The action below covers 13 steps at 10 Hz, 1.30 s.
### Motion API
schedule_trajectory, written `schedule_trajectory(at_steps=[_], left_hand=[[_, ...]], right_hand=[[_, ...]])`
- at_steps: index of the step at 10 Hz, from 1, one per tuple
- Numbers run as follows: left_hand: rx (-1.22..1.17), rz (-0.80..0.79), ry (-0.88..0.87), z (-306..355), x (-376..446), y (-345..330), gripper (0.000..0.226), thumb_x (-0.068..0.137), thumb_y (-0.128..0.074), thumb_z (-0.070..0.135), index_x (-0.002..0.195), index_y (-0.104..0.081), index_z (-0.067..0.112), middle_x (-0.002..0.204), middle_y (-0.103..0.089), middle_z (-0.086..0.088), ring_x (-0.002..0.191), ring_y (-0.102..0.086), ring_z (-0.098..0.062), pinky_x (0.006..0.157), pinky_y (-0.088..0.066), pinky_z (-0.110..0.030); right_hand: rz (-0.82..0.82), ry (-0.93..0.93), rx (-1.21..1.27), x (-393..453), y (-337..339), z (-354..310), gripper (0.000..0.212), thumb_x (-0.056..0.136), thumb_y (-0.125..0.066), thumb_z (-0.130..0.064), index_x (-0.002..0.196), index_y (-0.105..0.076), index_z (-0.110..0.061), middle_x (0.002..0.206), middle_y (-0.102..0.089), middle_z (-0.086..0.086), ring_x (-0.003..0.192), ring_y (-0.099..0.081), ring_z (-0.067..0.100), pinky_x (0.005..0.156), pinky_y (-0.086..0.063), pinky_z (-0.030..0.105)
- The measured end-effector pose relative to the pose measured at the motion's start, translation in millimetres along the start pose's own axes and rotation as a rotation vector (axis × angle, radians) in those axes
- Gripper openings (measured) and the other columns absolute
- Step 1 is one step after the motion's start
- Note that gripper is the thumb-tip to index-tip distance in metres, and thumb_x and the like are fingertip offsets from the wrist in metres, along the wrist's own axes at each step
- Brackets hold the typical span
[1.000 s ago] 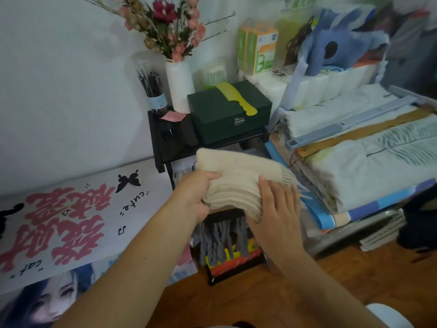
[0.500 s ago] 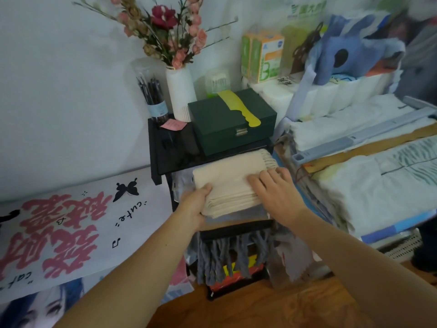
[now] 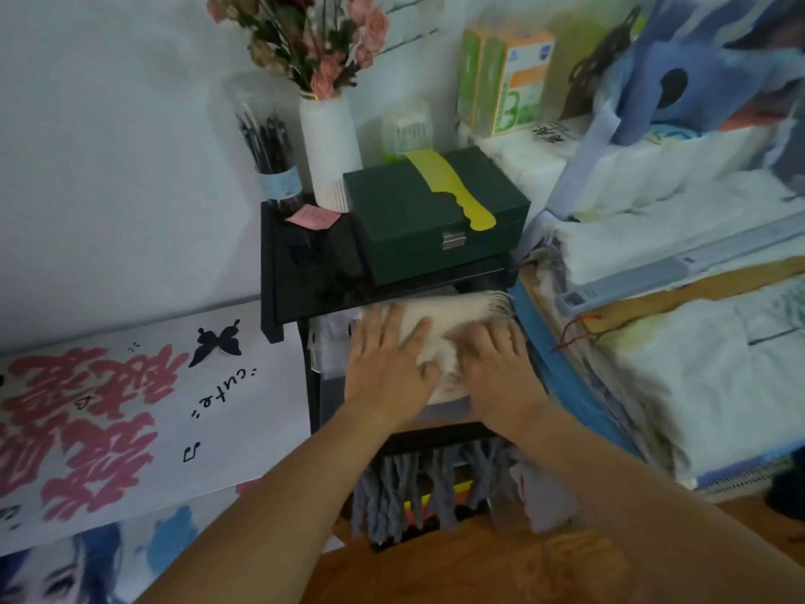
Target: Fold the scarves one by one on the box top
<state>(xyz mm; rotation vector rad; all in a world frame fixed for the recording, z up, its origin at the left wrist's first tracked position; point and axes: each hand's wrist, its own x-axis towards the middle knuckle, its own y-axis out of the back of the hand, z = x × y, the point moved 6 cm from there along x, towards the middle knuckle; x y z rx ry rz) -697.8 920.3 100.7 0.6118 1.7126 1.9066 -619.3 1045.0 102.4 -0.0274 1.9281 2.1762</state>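
Two flat hands press down on a folded cream scarf (image 3: 453, 318): the left hand (image 3: 387, 364) with fingers spread and straight, the right hand (image 3: 496, 364) beside it with fingers laid over the cloth, neither one curled round anything. The scarf lies on a shelf of a black rack (image 3: 283, 263), tucked under the rack's top board, its fringe pointing away to the right of the right hand. Below the wrists, grey tassels (image 3: 392, 499) hang from the lower shelf. Just beyond the fingertips, on the rack's top, sits a closed dark green box (image 3: 418, 228) with a yellow comb (image 3: 448, 185) lying across its lid. Beyond the left hand stand a white ribbed vase (image 3: 331, 154) holding pink flowers (image 3: 322, 41) and a clear tub (image 3: 270, 150) of dark pens. Past the right hand, folded white linens (image 3: 697, 364) are stacked.
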Motion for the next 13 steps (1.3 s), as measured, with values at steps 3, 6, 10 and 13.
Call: schedule_trajectory(at_steps=[3, 6, 10, 13], left_hand=[[-0.017, -0.176, 0.073, -27.2, 16.2, -28.9, 0.074, 0.095, -0.023, 0.064, 0.158, 0.007, 0.041, 0.166, 0.024, 0.004, 0.152, 0.023, -0.028, 0.124, 0.002, -0.053], [-0.228, -0.087, 0.185, -43.2, 24.2, -50.3, 0.087, 0.096, -0.028, 0.069, 0.16, 0.01, 0.023, 0.168, 0.016, -0.002, 0.154, 0.016, -0.021, 0.126, -0.006, -0.043], [-0.25, -0.203, 0.367, -41.5, -11.0, 9.5, 0.085, 0.098, -0.014, 0.069, 0.16, 0.01, 0.017, 0.168, 0.004, -0.014, 0.155, -0.005, -0.033, 0.12, -0.018, -0.05], [-0.278, -0.091, 0.189, -50.7, -76.0, 99.6, 0.066, 0.106, -0.024, 0.051, 0.158, -0.018, 0.01, 0.155, -0.041, -0.015, 0.134, -0.047, -0.036, 0.096, -0.043, -0.042]], right_hand=[[0.138, -0.131, 0.403, 43.0, -24.4, 0.3, 0.061, 0.102, -0.014, -0.054, 0.158, -0.017, -0.03, 0.168, -0.007, 0.002, 0.154, -0.003, 0.029, 0.12, -0.016, 0.058], [0.167, -0.168, 0.474, 62.1, -43.3, 14.1, 0.074, 0.095, -0.008, -0.059, 0.157, -0.026, -0.022, 0.165, -0.021, 0.005, 0.151, -0.018, 0.026, 0.121, -0.022, 0.049], [0.184, -0.263, 0.351, 22.2, 20.6, -5.8, 0.061, 0.107, -0.019, -0.037, 0.156, -0.017, -0.001, 0.165, -0.015, 0.016, 0.154, -0.006, 0.028, 0.125, 0.0, 0.041], [0.271, -0.317, 0.272, -53.6, 112.2, -42.1, 0.055, 0.107, -0.03, -0.037, 0.145, -0.04, 0.002, 0.153, -0.039, 0.018, 0.146, -0.028, 0.032, 0.12, -0.021, 0.042]])
